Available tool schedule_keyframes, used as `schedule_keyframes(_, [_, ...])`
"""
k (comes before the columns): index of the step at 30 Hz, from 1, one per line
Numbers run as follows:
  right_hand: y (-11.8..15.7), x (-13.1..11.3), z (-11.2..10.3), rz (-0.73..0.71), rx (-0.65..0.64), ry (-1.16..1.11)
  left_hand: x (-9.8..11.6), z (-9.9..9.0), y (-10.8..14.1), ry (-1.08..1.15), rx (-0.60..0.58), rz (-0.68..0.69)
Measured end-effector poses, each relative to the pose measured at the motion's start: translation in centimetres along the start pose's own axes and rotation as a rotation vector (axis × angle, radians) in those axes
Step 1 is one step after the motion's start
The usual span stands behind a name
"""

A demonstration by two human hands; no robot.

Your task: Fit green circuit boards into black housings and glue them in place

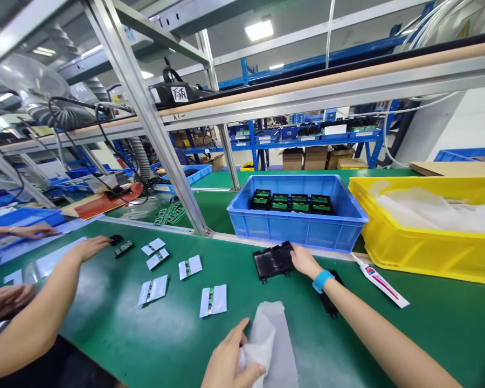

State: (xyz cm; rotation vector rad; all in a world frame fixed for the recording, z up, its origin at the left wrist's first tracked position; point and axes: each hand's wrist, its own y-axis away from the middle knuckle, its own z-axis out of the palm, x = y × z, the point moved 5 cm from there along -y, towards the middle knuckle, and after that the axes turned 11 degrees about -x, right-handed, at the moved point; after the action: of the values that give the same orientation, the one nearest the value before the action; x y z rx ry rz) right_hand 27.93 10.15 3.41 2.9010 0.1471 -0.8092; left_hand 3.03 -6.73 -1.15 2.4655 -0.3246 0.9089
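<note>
My left hand (228, 358) is at the bottom middle, thumb and fingers closed around a thin, crumpled white wrapping sheet (272, 334) lying on the green bench. Farther up, my right hand (306, 262), with a blue band on its wrist, grips the right edge of a black plastic housing (273, 261); some of its fingertips are hidden. Another black plastic part (329, 302) lies partly covered under my right forearm. Left of my hands are several small green circuit boards with white wraps, one of them a wrapped board (213, 300).
A blue bin (295, 223) with black-framed green boards stands behind my right hand. Beside it are a yellow bin (432, 245) with white sheets and a white tube (382, 283). At left, a co-worker's hand (92, 247) reaches near a small board (123, 248). A metal post (161, 129) rises behind.
</note>
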Motion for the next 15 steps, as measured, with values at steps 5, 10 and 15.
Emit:
schedule_keyframes(5, [6.7,-3.0,1.0,-0.125,-0.198,-0.017,-1.5,-0.1,-0.5,0.347,0.171,0.064])
schedule_keyframes(10, [14.2,-6.2,4.6,-0.233,-0.541,-0.164,0.6,1.6,-1.5,1.238,0.208,0.028])
schedule_keyframes(15, [15.3,-2.5,6.6,-0.182,-0.479,-0.616,2.7,1.2,-1.0,1.558,0.254,-0.034])
